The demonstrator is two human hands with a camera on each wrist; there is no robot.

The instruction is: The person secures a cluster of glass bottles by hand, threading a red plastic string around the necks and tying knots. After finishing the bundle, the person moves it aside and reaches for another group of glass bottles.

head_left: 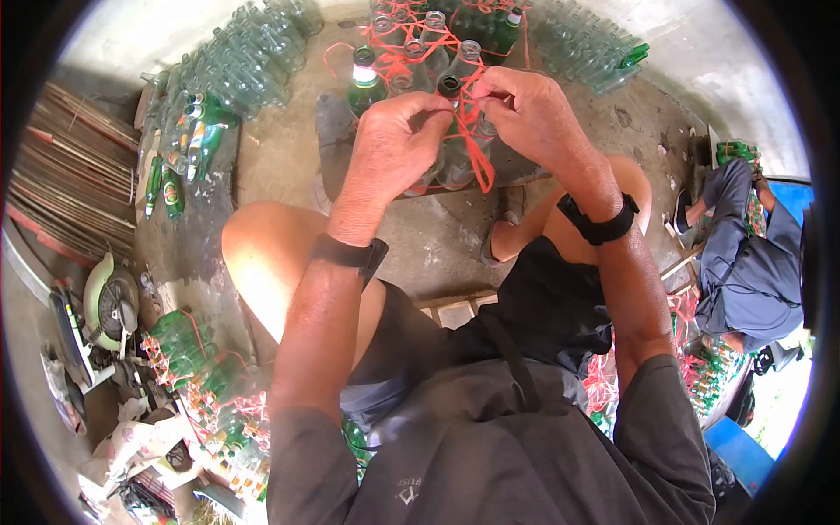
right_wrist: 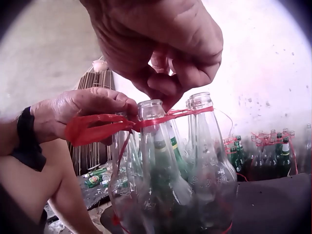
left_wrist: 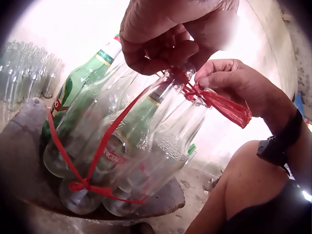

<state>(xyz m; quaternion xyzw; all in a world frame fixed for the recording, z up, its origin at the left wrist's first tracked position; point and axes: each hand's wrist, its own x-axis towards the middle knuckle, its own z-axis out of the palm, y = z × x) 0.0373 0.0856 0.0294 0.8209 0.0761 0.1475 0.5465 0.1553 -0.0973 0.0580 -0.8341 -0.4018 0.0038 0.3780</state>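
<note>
Clear and green glass bottles (left_wrist: pixel 161 141) stand bundled on a dark stool (left_wrist: pixel 161 202), with red plastic string (left_wrist: pixel 100 151) round their bodies and necks. My left hand (head_left: pixel 398 140) pinches the string at the bottle necks, thumb against curled fingers; in the left wrist view this hand (left_wrist: pixel 170 34) is above the necks. Facing it, my right hand (head_left: pixel 538 114) pinches string on the other side of the necks. A loose red bunch of string (right_wrist: pixel 95 130) hangs out beside a bottle mouth (right_wrist: pixel 150 103).
Clear bottles (head_left: pixel 236 61) are piled by the wall at the left, more (head_left: pixel 582 44) at the right. Green bottles (head_left: pixel 172 192) lie on the left floor. Tied bundles (head_left: pixel 184 346) stand lower left. Another person (head_left: pixel 748 254) is at the far right.
</note>
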